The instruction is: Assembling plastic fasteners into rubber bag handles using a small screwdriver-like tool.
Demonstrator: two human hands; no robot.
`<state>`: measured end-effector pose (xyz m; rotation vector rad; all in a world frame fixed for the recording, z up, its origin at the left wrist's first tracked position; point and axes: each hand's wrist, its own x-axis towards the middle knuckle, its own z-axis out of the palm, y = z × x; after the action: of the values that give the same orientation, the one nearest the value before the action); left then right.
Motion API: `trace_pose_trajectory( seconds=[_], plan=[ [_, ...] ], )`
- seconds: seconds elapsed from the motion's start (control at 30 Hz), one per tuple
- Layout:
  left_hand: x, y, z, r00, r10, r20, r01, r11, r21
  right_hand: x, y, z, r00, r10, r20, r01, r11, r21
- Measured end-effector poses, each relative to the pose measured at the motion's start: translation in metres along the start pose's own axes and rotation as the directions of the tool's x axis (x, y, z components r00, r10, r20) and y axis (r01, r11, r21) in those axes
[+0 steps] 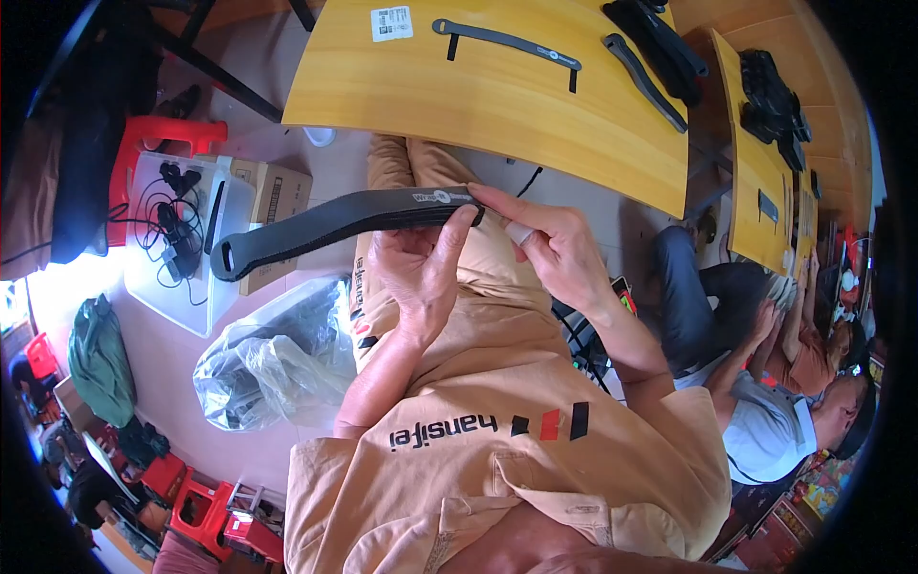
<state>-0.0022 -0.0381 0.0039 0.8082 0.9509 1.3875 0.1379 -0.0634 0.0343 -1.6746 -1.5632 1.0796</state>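
A dark grey, curved strap (320, 222) with a slot at its left end and pale printing near its right end lies across my lap area, held up off my legs. My left hand (418, 273) grips it from below, thumb pressed against its side near the right end. At that end, my right hand (562, 251) pinches the strap's tip between bent fingers, and a pale band wraps one finger. What the right fingertips cover is partly hidden. On the table in front, a similar strap (512, 40) rests with two short black tabs hanging from it.
A wooden table (382, 86) stands ahead, bearing a white label sheet (391, 24) and several dark straps (650, 86) at its right. Left are a clear bin (153, 273) with black cables, a cardboard box (277, 196) and a plastic bag (282, 359). A co-worker (765, 421) sits at right.
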Motion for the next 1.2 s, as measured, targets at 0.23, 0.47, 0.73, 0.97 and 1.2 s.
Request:
trace_pose_trajectory(
  seconds=[0.23,0.47,0.73,0.97,1.2],
  plan=[
    [0.004,-0.001,0.002,1.000,-0.010,-0.013,0.011,1.000,0.027,0.003,0.007,0.016,0.986,-0.095,-0.135,0.114,0.983,0.147],
    [0.007,-0.001,-0.002,1.000,0.009,-0.020,-0.007,0.996,0.086,0.007,0.001,0.015,0.969,-0.213,-0.123,0.194,0.970,-0.146],
    [0.021,0.002,-0.010,1.000,-0.022,0.012,0.022,1.000,0.021,0.019,0.009,0.014,1.000,0.014,-0.020,-0.006,0.932,0.363],
    [0.029,0.007,-0.014,0.975,-0.216,0.046,0.214,0.976,0.045,0.019,0.016,0.023,0.925,-0.327,-0.195,0.326,0.945,-0.037],
    [0.030,0.001,-0.017,0.945,-0.296,0.139,0.273,0.949,0.160,0.009,-0.010,0.021,0.972,-0.183,-0.144,0.131,0.941,-0.313]
  ],
)
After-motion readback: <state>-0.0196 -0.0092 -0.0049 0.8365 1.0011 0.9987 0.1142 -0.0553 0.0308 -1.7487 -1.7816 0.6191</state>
